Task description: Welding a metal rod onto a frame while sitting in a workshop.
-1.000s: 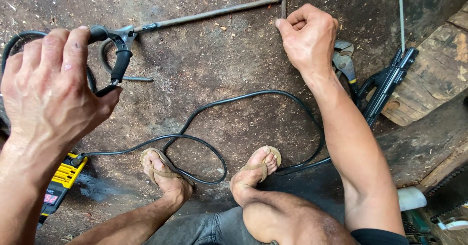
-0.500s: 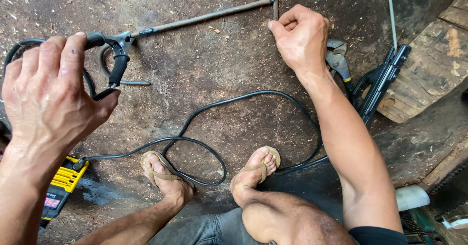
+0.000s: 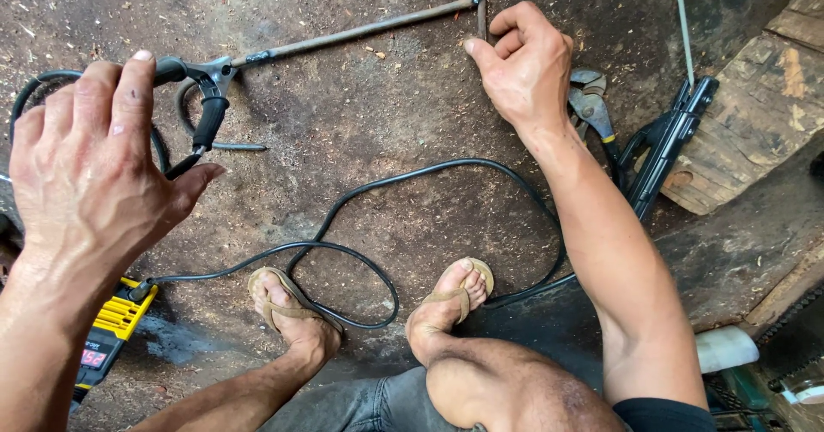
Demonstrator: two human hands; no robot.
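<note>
My left hand is raised close to the camera at the left, fingers loosely spread and holding nothing. Just past its fingertips, a black-handled clamp on the ground grips the end of a long rusty rod. That rod runs up to the right and meets a thin upright rod. My right hand is curled around the thin rod right at the joint. A black cable loops over the dirt floor between both arms.
My sandalled feet stand on the cable loop. Pliers and a black handled tool lie right of my right wrist, beside a wooden block. A yellow welding unit sits at lower left.
Both hands stay almost where they were. The view has drifted slightly, so the rods sit a little further left in the picture.
</note>
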